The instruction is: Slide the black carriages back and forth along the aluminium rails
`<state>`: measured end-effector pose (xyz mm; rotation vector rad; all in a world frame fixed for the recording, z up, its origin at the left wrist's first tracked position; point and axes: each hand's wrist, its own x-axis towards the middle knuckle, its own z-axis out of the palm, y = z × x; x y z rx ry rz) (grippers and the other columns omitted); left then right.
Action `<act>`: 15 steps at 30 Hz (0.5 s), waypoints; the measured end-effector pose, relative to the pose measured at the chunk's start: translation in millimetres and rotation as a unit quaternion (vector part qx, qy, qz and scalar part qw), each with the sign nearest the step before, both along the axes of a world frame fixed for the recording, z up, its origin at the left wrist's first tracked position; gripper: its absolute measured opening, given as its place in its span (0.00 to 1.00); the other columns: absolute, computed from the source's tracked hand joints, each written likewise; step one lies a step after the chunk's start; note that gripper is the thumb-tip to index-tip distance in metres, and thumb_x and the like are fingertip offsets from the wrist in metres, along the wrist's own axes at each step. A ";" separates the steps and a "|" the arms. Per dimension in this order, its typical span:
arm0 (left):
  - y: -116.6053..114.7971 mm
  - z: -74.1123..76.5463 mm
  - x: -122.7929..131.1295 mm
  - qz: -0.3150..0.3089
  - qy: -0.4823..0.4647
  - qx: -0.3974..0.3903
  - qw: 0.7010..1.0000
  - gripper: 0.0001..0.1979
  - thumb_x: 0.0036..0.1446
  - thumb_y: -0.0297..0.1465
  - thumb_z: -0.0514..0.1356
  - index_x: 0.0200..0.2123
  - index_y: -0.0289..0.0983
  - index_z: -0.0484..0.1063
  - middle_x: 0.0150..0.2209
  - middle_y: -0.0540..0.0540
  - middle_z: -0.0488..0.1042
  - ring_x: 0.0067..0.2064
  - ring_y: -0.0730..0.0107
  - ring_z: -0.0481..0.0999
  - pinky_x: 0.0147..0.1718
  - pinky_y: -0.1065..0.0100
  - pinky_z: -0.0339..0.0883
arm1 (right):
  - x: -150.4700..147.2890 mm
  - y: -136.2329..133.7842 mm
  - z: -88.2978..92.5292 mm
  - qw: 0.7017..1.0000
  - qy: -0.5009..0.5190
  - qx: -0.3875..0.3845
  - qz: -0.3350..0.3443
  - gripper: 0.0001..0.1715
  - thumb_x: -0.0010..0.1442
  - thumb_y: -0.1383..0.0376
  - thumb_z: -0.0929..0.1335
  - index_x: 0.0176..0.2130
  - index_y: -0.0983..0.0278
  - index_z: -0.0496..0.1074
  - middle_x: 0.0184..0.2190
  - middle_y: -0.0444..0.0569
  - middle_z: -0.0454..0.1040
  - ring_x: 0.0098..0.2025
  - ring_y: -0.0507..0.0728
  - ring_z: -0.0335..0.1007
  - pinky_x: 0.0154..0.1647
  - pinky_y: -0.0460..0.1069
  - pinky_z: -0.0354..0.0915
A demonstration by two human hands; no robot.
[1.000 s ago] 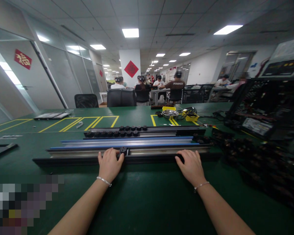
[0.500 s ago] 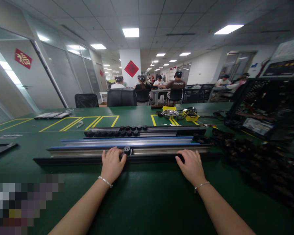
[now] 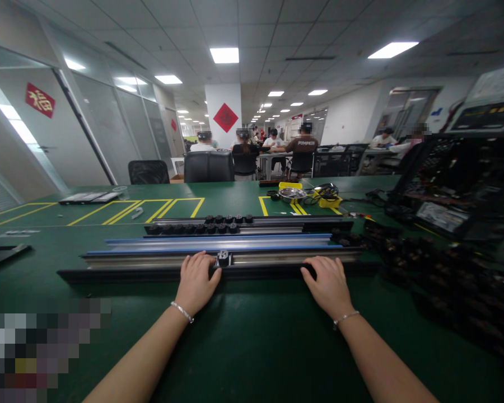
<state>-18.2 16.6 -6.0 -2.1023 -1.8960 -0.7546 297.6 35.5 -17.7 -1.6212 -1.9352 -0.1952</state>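
Observation:
A long black-edged metal rail [image 3: 269,272] lies crosswise in front of me on the green table. In its channel sits a small black block [image 3: 223,258] with pale side pieces. My left hand [image 3: 196,280] is closed over the rail just left of the block, thumb at the front edge and index finger against the block's side. Farther right, my right hand [image 3: 328,282] grips the same rail, fingers over the top and thumb in front. The fingertips of both hands are partly hidden behind the rail.
Just behind lies a blue-edged rail [image 3: 218,243]. Beyond it, more rails carry rows of black blocks [image 3: 193,229]. A dark heap of black parts [image 3: 437,268] spreads at the right, beside an open equipment case [image 3: 453,190]. A metal bowl [image 3: 293,194] stands farther back.
My left hand and the small black block have shifted slightly right along the rail. The right hand and the rail have stayed in place.

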 end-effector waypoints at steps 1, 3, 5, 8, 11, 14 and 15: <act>-0.1 -0.3 0.1 -0.004 0.001 0.003 1.000 0.11 0.53 0.37 0.52 0.37 0.39 0.69 0.44 0.43 0.73 0.54 0.58 0.63 0.57 0.53 0.44 | -0.1 0.0 0.1 1.000 0.000 0.002 0.001 0.14 0.56 0.58 0.59 0.37 0.61 0.69 0.39 0.49 0.72 0.46 0.59 0.62 0.56 0.63 0.44; -0.3 -0.8 0.3 -0.016 0.005 0.010 1.000 0.11 0.53 0.36 0.52 0.37 0.38 0.69 0.44 0.44 0.73 0.54 0.58 0.63 0.56 0.53 0.45 | -0.4 -0.2 0.4 1.000 -0.001 0.005 0.001 0.14 0.56 0.58 0.59 0.37 0.61 0.69 0.39 0.48 0.72 0.46 0.59 0.62 0.56 0.63 0.44; -0.5 -1.0 0.6 -0.025 0.007 0.019 0.999 0.11 0.53 0.36 0.52 0.37 0.39 0.68 0.43 0.44 0.73 0.54 0.58 0.63 0.56 0.52 0.46 | -0.7 -0.4 0.6 1.000 -0.002 0.006 0.001 0.14 0.56 0.58 0.59 0.37 0.61 0.69 0.38 0.48 0.72 0.46 0.59 0.62 0.56 0.63 0.44; -0.7 -1.4 0.8 -0.035 0.011 0.027 0.999 0.11 0.53 0.36 0.52 0.38 0.39 0.68 0.43 0.44 0.73 0.54 0.58 0.64 0.55 0.52 0.48 | -1.0 -0.7 0.5 1.000 -0.001 0.007 -0.002 0.14 0.56 0.59 0.59 0.37 0.60 0.69 0.38 0.48 0.72 0.46 0.59 0.62 0.56 0.62 0.44; -0.6 -2.6 1.1 -0.047 0.017 0.029 0.998 0.11 0.54 0.36 0.53 0.39 0.39 0.68 0.44 0.45 0.73 0.54 0.58 0.64 0.55 0.52 0.48 | -0.9 -0.6 0.0 1.000 -0.001 0.009 -0.003 0.14 0.56 0.58 0.59 0.37 0.60 0.69 0.38 0.48 0.72 0.46 0.59 0.62 0.56 0.62 0.44; -0.7 -3.9 1.3 -0.063 0.024 0.027 0.997 0.12 0.54 0.36 0.52 0.41 0.39 0.67 0.45 0.44 0.72 0.54 0.59 0.64 0.55 0.53 0.48 | -0.6 -0.1 -0.8 1.000 -0.003 0.010 -0.004 0.15 0.56 0.58 0.59 0.37 0.60 0.69 0.39 0.48 0.72 0.46 0.59 0.62 0.56 0.62 0.44; -1.0 -4.1 1.5 -0.067 0.026 0.026 0.997 0.13 0.54 0.36 0.52 0.41 0.39 0.67 0.46 0.44 0.72 0.54 0.59 0.64 0.55 0.53 0.48 | -0.5 0.2 -1.1 1.000 -0.003 0.012 -0.004 0.15 0.56 0.58 0.59 0.37 0.61 0.69 0.39 0.48 0.72 0.46 0.59 0.62 0.56 0.62 0.44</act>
